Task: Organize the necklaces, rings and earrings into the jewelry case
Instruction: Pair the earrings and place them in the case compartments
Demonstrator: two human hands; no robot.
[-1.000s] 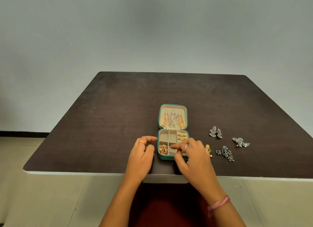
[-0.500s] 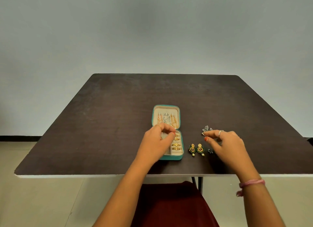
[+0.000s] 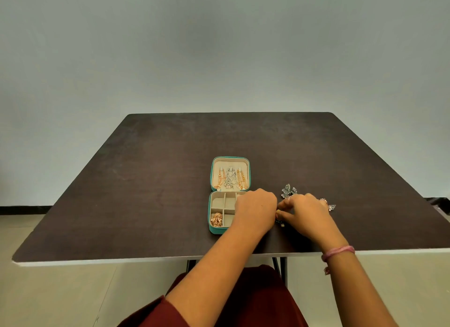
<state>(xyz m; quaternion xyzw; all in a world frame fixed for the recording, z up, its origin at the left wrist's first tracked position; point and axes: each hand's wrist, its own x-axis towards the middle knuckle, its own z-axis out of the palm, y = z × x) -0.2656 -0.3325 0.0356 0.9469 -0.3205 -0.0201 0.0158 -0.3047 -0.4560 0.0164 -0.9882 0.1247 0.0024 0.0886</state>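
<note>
Near edge, lower centre: maroon lap, both forearms reaching in, pink wrist band (image 3: 337, 252) on the right one. Left hand (image 3: 255, 211) lies over the right half of the teal jewelry case (image 3: 214, 230), fingers curled under; can't tell what they hold. Right hand (image 3: 305, 213) just beside it on the desk (image 3: 121, 204), fingers pinching at a small green-gold earring (image 3: 280, 221). Case tray: gold piece (image 3: 216, 219) in near-left compartment. Beyond: lid lying open with necklaces (image 3: 230, 178). Silver earrings (image 3: 288, 190) right of centre.
</note>
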